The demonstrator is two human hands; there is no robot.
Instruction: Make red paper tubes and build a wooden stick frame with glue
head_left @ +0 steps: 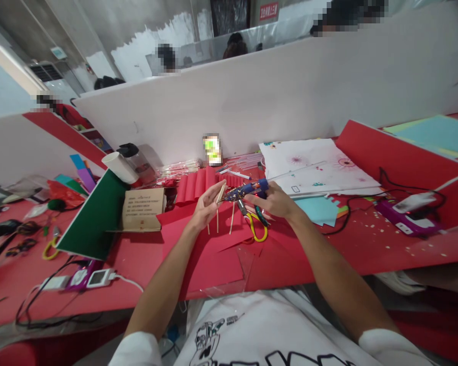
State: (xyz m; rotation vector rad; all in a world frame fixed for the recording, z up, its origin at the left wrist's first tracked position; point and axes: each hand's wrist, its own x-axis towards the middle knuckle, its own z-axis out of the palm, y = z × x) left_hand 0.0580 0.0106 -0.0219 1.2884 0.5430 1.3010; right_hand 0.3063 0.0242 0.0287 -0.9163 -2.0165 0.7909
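Observation:
My right hand (pixel 278 201) grips a blue glue gun (pixel 245 190) with a speckled barrel. A long clear glue stick seems to stick out of its back end. The gun's nozzle points left, close to my left hand (pixel 205 207). Pinched in my left fingers are pale wooden sticks (pixel 222 192); whether the nozzle touches them I cannot tell. More thin wooden sticks (pixel 232 218) show below the gun, over red paper (pixel 213 264). Scissors with yellow handles (pixel 260 233) lie just beneath my right hand.
Rolled red paper (pixel 193 186) and a lit phone (pixel 212 150) are behind my hands. To the left are a cardboard box (pixel 143 209), a green board (pixel 95 218) and a purple power strip (pixel 82 274). White patterned sheets (pixel 309 162) and another purple strip (pixel 404 218) with cables lie right.

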